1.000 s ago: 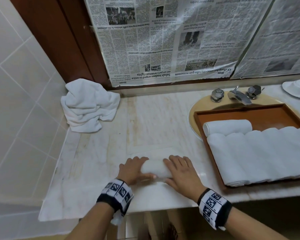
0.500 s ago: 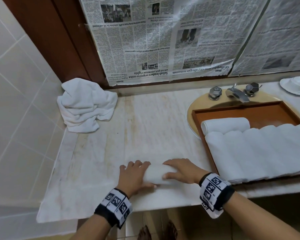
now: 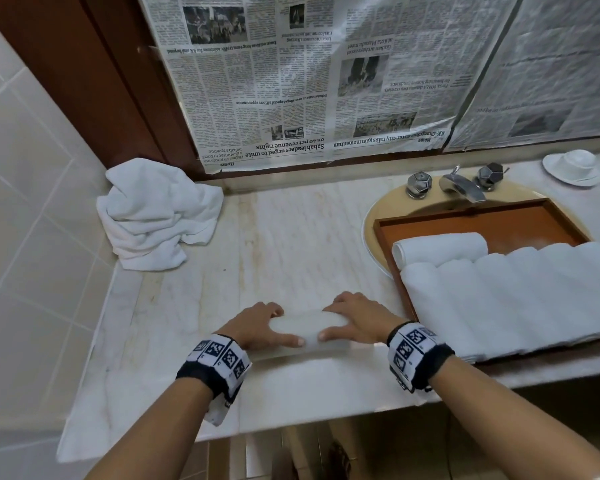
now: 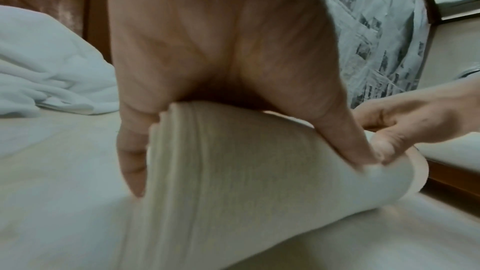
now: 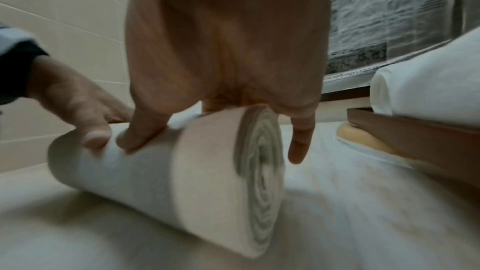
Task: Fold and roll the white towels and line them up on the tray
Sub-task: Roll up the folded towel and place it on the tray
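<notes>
A rolled white towel (image 3: 310, 330) lies crosswise near the counter's front edge. My left hand (image 3: 258, 327) grips its left end, fingers over the far side and thumb on the near side. At the right end my right hand (image 3: 359, 323) holds it the same way. The right wrist view shows the roll's spiral end (image 5: 259, 174) under my right hand (image 5: 228, 38). In the left wrist view my left hand (image 4: 207, 48) lies over the roll (image 4: 233, 171). The brown tray (image 3: 465, 216) at the right holds several rolled towels (image 3: 520, 292) side by side. One roll (image 3: 440, 247) lies across behind them.
A heap of crumpled white towels (image 3: 156, 216) sits at the back left of the marble counter (image 3: 291, 244). The tray rests over the sink, below the tap (image 3: 461, 187). A white dish (image 3: 574, 166) stands at the far right. Newspaper covers the wall behind.
The flat strip of towel beyond the roll has been rolled up. Both hands have shifted from pressing on top to wrapping round the roll's ends, thumbs on the near side.
</notes>
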Demonstrator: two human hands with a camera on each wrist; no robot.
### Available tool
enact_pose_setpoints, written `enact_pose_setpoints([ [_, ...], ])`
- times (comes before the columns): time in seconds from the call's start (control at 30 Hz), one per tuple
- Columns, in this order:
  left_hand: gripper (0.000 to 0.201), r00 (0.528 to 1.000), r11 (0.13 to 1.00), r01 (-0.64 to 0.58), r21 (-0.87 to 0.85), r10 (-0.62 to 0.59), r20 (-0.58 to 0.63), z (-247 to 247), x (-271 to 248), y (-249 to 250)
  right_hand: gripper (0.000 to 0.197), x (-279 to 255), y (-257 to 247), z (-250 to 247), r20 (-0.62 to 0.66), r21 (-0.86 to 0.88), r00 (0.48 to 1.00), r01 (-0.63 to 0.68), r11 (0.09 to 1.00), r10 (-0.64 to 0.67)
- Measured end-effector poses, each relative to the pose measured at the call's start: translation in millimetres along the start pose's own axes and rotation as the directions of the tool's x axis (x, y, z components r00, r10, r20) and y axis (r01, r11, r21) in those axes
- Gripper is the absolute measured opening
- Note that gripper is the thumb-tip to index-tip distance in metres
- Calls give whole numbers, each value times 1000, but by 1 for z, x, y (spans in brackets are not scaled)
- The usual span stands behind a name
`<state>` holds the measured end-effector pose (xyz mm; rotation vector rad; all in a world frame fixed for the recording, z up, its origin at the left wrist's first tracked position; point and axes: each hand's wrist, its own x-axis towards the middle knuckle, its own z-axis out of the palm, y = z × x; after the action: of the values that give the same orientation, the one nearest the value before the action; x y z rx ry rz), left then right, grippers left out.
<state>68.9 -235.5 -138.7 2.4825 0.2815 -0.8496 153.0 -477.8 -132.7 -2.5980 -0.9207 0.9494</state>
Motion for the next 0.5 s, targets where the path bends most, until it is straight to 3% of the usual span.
enact_pose_setpoints([
  [0.23, 82, 999, 999, 37, -30, -38, -38, 0, -7, -5, 94, -1, 9, -9, 30, 183, 986, -165, 969, 163],
  [0.3, 76, 999, 998, 36, -50, -36, -4, -1, -10, -5, 88, -3, 10, -8, 68, 129, 984, -172, 977, 164],
  [0.43, 91, 996, 996, 59, -64, -54, 77, 2, -13, -7, 68, -9, 7, -3, 75, 130, 986, -161, 978, 152],
  [0.5, 88, 993, 997, 53, -62, -46, 108, 5, -14, -9, 62, -13, 7, -2, 86, 145, 987, -147, 978, 136],
])
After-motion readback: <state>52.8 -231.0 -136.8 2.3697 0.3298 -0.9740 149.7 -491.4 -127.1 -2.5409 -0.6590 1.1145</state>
